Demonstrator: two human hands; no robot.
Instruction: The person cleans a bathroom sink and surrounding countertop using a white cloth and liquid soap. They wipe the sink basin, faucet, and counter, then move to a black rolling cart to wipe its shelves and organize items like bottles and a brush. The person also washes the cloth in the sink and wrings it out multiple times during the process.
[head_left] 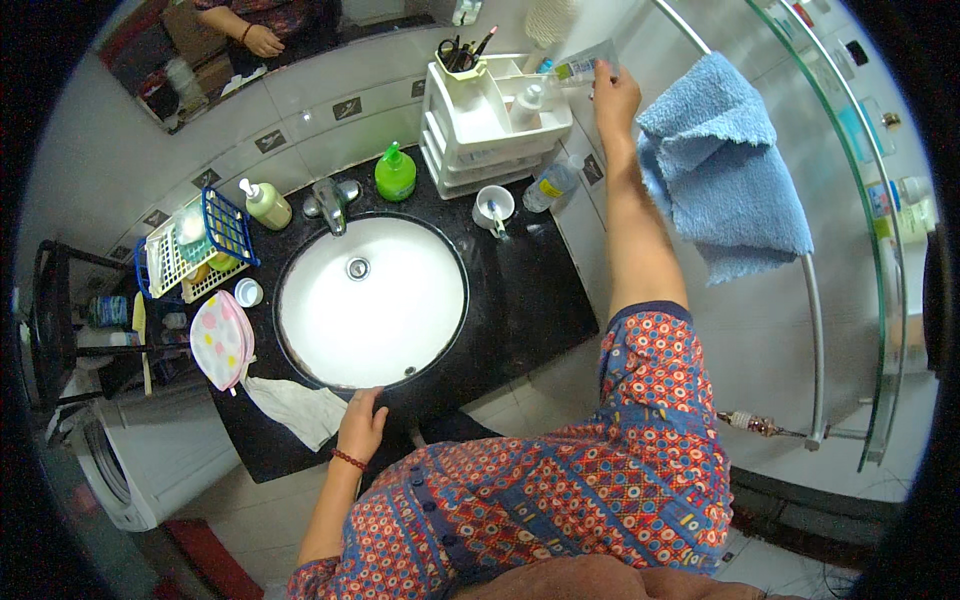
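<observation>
My right hand [615, 100] reaches up to the far right and pinches a pale squeeze tube [582, 68] with a green patch. The tube is at the right side of a white plastic organizer [500, 150] with drawers; whether it touches the organizer I cannot tell. On top of the organizer are scissors [458, 55] in a holder and a white bottle [527, 105]. At the front edge of the black counter, my left hand [362, 425] lies with its fingers stretched out, holding nothing, beside a white cloth [295, 405] and the white sink [370, 310].
A green pump bottle [395, 175], a faucet [332, 205] and a light-green pump bottle [267, 204] line the back. A white cup [493, 207] and a clear bottle [552, 187] stand right; a blue towel [720, 160] hangs beside my right arm. Left is a small basket [228, 225].
</observation>
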